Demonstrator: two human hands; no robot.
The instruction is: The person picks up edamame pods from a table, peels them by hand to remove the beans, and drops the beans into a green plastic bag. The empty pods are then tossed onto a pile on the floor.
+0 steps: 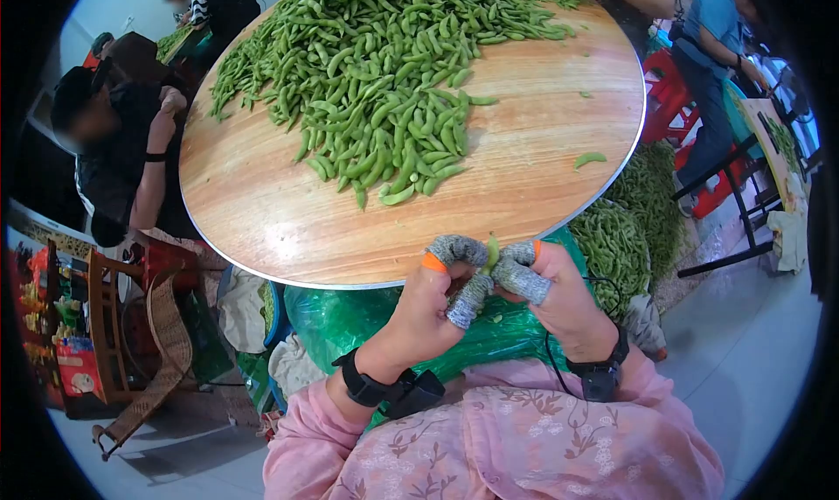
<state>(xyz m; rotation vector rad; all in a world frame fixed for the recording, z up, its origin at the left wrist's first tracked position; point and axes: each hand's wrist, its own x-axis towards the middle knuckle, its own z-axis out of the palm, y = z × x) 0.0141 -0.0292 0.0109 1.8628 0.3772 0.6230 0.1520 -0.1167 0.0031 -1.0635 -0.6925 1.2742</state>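
Both of my hands meet just off the near edge of the round wooden table (542, 133), with grey knitted covers on the thumbs and index fingers. Between the fingertips sticks up a green soybean pod (492, 250). My left hand (430, 297) is closed in a pinch on it, and my right hand (562, 290) pinches it from the other side. The pod's lower part is hidden by the fingers. A large heap of soybean pods (376, 89) covers the table's far middle. One loose pod (589, 159) lies near the right rim.
Green plastic sheeting (336, 321) spreads below my hands. More pods (616, 238) are piled on the floor at right. A wooden chair (162, 343) stands at left. One person (118, 142) sits at the left; another, in blue (712, 28), is at the right.
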